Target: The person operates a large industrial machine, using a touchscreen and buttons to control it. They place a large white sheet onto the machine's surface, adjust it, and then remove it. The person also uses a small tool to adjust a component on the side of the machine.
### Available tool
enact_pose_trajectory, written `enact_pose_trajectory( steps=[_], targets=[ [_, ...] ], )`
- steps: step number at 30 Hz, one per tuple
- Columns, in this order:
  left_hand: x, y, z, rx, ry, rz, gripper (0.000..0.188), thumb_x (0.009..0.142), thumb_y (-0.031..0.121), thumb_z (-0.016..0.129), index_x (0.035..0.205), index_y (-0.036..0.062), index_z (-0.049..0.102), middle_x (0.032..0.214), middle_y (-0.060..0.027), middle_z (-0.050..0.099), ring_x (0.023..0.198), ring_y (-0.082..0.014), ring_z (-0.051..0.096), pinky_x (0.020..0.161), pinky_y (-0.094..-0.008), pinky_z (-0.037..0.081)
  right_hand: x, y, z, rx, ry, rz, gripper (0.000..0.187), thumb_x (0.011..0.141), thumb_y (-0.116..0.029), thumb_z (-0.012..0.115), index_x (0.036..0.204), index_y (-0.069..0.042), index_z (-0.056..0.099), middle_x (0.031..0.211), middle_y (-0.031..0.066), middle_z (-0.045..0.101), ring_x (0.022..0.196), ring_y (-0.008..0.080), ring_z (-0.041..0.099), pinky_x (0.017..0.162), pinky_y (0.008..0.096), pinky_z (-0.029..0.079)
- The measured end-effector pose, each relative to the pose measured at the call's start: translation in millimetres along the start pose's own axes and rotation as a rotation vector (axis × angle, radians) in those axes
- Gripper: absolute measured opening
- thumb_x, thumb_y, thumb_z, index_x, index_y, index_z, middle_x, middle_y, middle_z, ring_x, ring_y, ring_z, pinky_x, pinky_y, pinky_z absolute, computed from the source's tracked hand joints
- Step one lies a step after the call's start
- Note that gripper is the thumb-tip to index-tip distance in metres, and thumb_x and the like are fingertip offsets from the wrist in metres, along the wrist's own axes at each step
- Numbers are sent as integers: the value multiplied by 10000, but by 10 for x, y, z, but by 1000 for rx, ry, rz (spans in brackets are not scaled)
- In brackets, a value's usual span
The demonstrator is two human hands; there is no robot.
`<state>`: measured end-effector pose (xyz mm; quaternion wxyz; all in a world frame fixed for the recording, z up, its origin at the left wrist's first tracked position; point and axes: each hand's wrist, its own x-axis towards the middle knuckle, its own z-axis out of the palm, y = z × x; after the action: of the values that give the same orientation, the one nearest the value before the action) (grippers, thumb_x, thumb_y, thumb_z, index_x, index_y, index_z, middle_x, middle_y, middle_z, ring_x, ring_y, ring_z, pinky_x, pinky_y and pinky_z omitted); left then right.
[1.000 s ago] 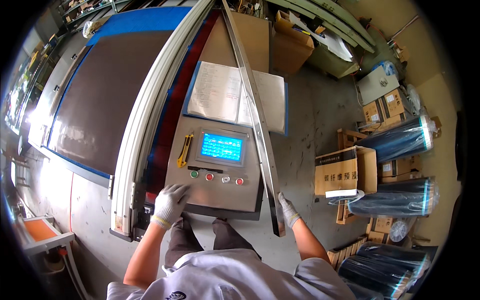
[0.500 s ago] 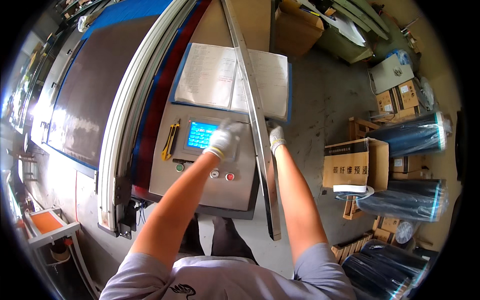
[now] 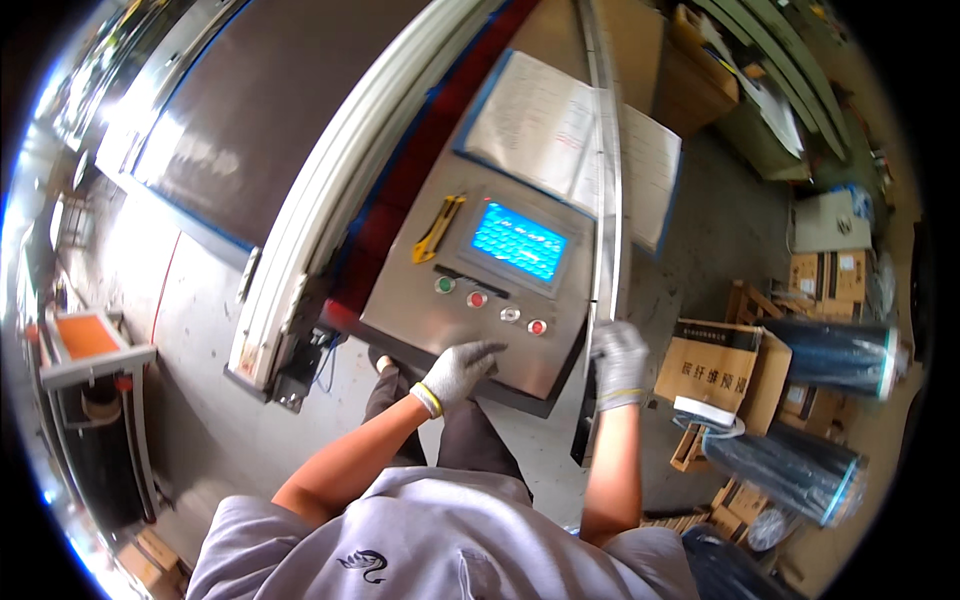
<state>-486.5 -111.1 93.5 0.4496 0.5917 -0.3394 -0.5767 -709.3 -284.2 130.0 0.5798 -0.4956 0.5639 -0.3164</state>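
Observation:
My left hand [image 3: 460, 371], in a pale knit glove with a yellow cuff, hovers by the near edge of the metal control panel [image 3: 420, 318]. Its fingers stretch to the right and hold nothing. My right hand [image 3: 619, 362], gloved alike, is at the right side of a long metal bar [image 3: 607, 200]; motion blurs its fingers, so I cannot tell if they grip it. A lit blue touchscreen [image 3: 519, 241] sits in the panel. Round buttons, including a green one [image 3: 445, 285], line its near side. A yellow utility knife [image 3: 438, 230] lies left of the screen.
An open binder [image 3: 530, 120] lies beyond the screen, partly under the bar. At left runs a white rail [image 3: 330, 170] beside a dark machine bed [image 3: 260, 110]. On the right stand an open cardboard box [image 3: 705, 370] and plastic-wrapped dark rolls [image 3: 830, 350]. An orange-topped stand [image 3: 88, 337] is far left.
My left hand has drawn back from the touchscreen to the panel's near edge. My right hand has slid nearer along the bar. The view has turned, shifting the panel rightward; the screen display differs.

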Motion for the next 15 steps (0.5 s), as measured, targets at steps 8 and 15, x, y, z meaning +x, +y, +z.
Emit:
enact_pose_trajectory(
  steps=[8,15],
  targets=[
    [-174,-551,-814,-498,722,-156,243,1005,220,531,976,27,675,826,-44,678,708,-139,632,657,-269,502,-583,601,2136,35,-694,300,169,891,-165,667,984,-29,705,772,41,686,626,87,616,565,237,494],
    [-235,-881,-1294,-437,1043,-86,211,976,193,581,970,4,675,830,-43,666,742,-125,590,697,-268,473,-535,550,2612,300,-921,781,210,949,-190,619,1116,-63,637,863,78,716,683,182,670,615,314,548]
  ],
)
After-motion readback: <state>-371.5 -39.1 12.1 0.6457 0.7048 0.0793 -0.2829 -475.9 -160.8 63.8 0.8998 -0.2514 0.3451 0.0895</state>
